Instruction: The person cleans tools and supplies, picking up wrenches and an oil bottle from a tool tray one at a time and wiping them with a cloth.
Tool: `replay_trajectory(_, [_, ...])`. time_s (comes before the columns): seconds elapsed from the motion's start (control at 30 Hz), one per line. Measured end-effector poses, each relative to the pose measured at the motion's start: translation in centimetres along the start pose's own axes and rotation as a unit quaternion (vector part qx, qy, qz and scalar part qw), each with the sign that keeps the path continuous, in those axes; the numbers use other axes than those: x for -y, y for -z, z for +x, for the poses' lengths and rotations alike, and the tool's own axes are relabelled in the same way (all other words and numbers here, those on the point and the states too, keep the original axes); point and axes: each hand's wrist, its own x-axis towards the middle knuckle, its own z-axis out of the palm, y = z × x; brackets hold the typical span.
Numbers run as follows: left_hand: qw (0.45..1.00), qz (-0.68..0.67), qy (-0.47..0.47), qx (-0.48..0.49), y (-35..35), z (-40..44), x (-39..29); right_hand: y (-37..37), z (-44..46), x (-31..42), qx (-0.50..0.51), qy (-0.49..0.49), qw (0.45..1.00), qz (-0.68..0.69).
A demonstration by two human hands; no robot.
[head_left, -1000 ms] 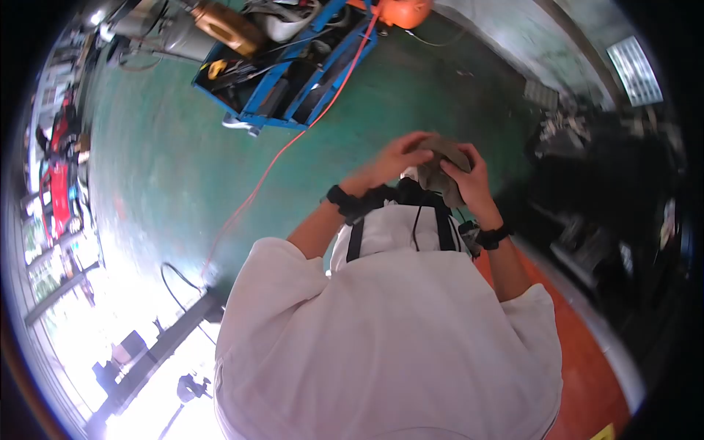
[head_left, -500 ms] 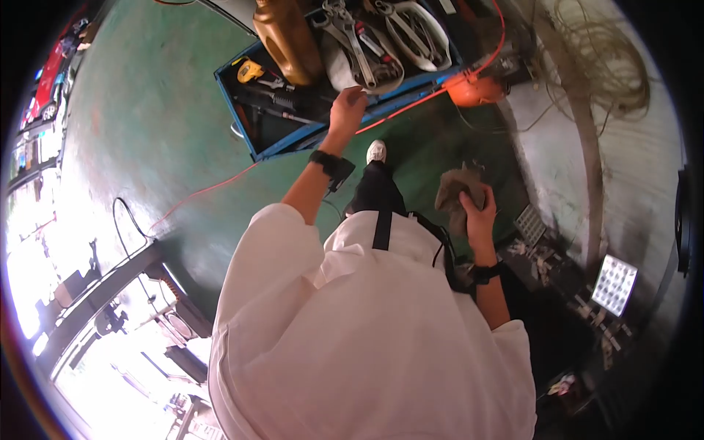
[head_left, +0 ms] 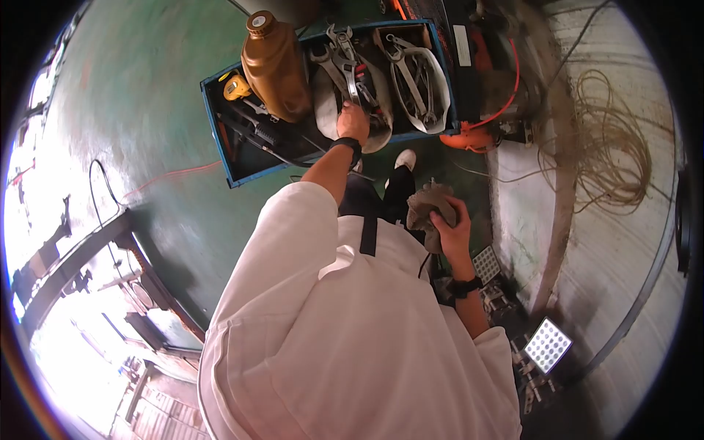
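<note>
My left hand (head_left: 353, 123) reaches into a cut-open white container (head_left: 375, 139) of tools, fingers closed around the lower end of an adjustable wrench (head_left: 345, 55). Other wrenches and a red-handled tool (head_left: 361, 72) lie beside it. The fingertips are partly hidden. My right hand (head_left: 453, 226) grips a crumpled grey-brown rag (head_left: 425, 205) in front of my right hip. Both the container and a second white one (head_left: 443, 92), holding several wrenches (head_left: 412, 84), stand in a blue-edged tool tray (head_left: 213, 121).
A brown-gold oil jug (head_left: 275, 70), a yellow tape measure (head_left: 235, 86) and dark long tools (head_left: 257, 132) occupy the tray's left part. Right of it are an orange object (head_left: 473, 138) and a red hose (head_left: 515, 73). Coiled hose (head_left: 609, 154) hangs at the wall; a lit lamp (head_left: 548, 345) stands lower right.
My left hand has moved from above the tray's near edge onto the wrench in the container. I am closer to the tray. The rag stays in my right hand, nearer my body.
</note>
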Motion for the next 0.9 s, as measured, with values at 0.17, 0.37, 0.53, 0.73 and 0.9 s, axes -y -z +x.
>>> replay_trajectory(0.17, [0.993,-0.104,0.056,-0.026,0.6,-0.7,-0.3,2.3,6.0,2.0,0.088,0.028,0.996,-0.020])
replay_trajectory(0.37, [0.964,-0.264,-0.011,-0.036,5.1,-3.5,0.5,4.2,15.5,4.5,0.201,0.147,0.968,-0.018])
replay_trajectory(0.53, [0.846,-0.524,0.075,0.066,12.9,-12.8,-4.7,4.2,19.8,9.8,0.221,0.234,0.946,-0.047])
replay_trajectory(0.73, [0.903,-0.396,0.103,0.131,15.8,-20.6,-11.8,-0.5,19.3,13.2,0.121,0.502,0.841,-0.159])
replay_trajectory(0.9, [0.912,-0.372,0.105,0.137,16.1,-22.8,-14.8,-2.1,16.7,14.3,0.183,0.496,0.800,-0.283])
